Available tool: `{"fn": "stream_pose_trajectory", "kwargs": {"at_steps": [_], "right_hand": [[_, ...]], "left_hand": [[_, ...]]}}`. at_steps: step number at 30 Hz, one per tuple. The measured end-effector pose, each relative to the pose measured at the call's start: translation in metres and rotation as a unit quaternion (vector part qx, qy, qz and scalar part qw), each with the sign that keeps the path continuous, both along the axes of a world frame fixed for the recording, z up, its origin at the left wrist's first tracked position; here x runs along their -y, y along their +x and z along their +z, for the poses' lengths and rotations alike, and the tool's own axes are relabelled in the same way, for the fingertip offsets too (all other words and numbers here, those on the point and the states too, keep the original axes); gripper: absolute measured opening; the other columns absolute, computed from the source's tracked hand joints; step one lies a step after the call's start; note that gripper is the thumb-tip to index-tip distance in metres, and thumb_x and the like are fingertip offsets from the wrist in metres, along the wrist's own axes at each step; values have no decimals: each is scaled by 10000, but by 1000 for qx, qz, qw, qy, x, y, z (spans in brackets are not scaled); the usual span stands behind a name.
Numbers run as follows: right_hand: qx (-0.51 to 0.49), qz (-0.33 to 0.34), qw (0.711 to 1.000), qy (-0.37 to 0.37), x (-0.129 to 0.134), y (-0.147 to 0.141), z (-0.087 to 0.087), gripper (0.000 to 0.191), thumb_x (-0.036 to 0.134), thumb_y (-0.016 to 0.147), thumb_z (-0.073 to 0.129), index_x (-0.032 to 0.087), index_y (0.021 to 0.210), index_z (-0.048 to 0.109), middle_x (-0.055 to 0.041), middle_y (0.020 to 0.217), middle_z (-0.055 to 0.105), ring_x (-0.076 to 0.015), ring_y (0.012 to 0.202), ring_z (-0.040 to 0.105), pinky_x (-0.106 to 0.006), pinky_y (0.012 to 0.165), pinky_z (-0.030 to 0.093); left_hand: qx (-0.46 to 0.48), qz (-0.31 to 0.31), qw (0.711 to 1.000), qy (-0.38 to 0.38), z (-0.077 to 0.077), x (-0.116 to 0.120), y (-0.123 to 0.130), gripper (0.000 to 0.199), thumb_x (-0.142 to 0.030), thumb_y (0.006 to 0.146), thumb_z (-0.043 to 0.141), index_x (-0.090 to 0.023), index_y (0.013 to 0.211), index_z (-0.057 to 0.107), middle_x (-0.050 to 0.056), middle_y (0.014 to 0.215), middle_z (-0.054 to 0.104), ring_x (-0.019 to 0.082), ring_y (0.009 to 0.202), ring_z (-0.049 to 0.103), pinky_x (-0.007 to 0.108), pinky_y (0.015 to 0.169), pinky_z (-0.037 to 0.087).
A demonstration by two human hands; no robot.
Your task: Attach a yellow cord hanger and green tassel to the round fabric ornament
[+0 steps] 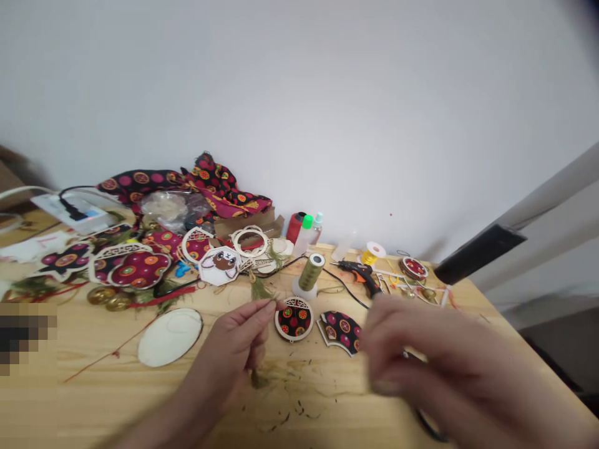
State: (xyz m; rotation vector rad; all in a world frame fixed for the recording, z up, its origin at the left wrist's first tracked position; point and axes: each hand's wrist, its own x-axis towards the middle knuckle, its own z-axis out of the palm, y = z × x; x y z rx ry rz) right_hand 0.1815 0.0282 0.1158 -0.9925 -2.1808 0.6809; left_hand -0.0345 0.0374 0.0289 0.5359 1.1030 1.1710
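The left hand [243, 333] is pressing thumb and fingertips together, in front and left of the green spool [312, 272]; whether they are gripping a fine strand I cannot tell; the right hand [430, 337] is curling, blurred, in front and right of the spool, its grip and contents remaining unclear; the round ornament [294, 321] is lying just in front of the spool, patterned fabric filling its pale frame; its covering is looking complete, while the thread work is seemingly going unfinished; trimmings [299, 408] are littering the table [107, 399] farther in front; a glue gun [358, 274] is resting right of the spool; patterned cloth [224, 184] is heaping behind and left, a plain wall [299, 112] rising beyond.
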Motion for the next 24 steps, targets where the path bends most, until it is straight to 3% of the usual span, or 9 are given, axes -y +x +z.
{"fn": "stream_pose_trajectory", "kwargs": {"at_steps": [1,4,9,17,20,24], "right_hand": [[63,28,997,-45,3,-8,0,77,195,869,585,236,820,628,-1,828,618,-131,784,576,-234,685,488],[128,66,988,-60,5,-29,-2,145,96,869,529,193,779,591,-6,830,601,-123,792,556,-239,719,465],[96,22,995,-34,-16,-29,-15,161,115,907,485,184,800,585,-7,824,601,-128,815,539,-254,739,434],[90,11,996,6,-22,-19,-23,183,100,907,475,166,773,580,-23,781,586,-148,778,509,-274,712,417],[91,9,996,21,-23,-19,-25,183,95,908,467,161,785,584,-28,781,587,-151,777,503,-277,727,419],[122,-4,991,48,-29,-20,-33,197,61,892,453,147,773,584,-44,779,589,-163,771,499,-294,729,423]], "left_hand": [[1,-5,1000,2,1,0,2,377,-429,579,800,-136,773,662,-126,438,279,33,407,153,143,351,154],[-1,-18,1000,4,4,0,9,350,-435,589,791,-142,731,661,-122,429,288,32,403,149,147,352,137],[-36,-35,999,17,7,-4,17,302,-411,626,762,-130,712,690,-51,481,490,22,387,191,162,359,134],[-34,-32,999,6,10,-9,26,314,-388,660,752,-126,831,725,-121,369,266,37,394,138,182,383,108],[-13,-52,999,5,9,-8,30,273,-365,671,754,-136,814,714,-107,403,343,28,395,115,185,376,86],[-1,-85,996,0,8,-6,34,242,-372,715,720,-148,798,682,-16,532,593,18,390,137,176,370,90]]}}
